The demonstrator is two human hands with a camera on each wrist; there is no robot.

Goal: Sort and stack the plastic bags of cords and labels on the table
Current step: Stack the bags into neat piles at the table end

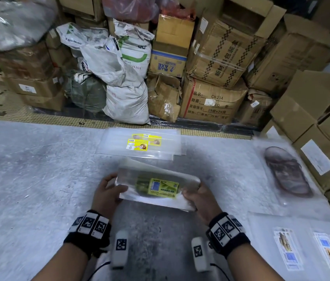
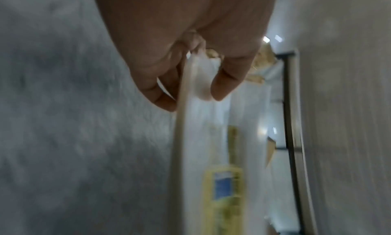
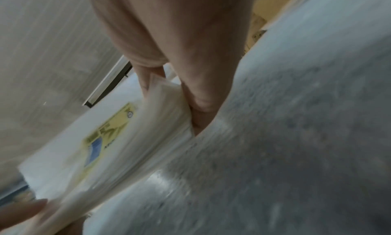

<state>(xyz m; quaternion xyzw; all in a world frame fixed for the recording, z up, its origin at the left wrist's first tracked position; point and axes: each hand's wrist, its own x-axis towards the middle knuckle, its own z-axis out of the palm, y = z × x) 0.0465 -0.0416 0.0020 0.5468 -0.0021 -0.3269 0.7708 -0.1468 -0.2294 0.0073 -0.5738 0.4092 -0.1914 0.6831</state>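
Both hands hold a bundle of bags just above the table, near centre: the left hand pinches its left end, the right hand its right. Gripping both ends probably keeps the slippery sheets aligned. A sorted stack lies just beyond.

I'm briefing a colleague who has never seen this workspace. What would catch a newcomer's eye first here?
Front and centre, the left hand and the right hand grip the two ends of a stack of clear bags with a yellow-green label, held just above the grey table. Behind it lies a flat pile of clear bags with yellow labels. Beyond the table's far edge rises a wall of cardboard boxes and white sacks.
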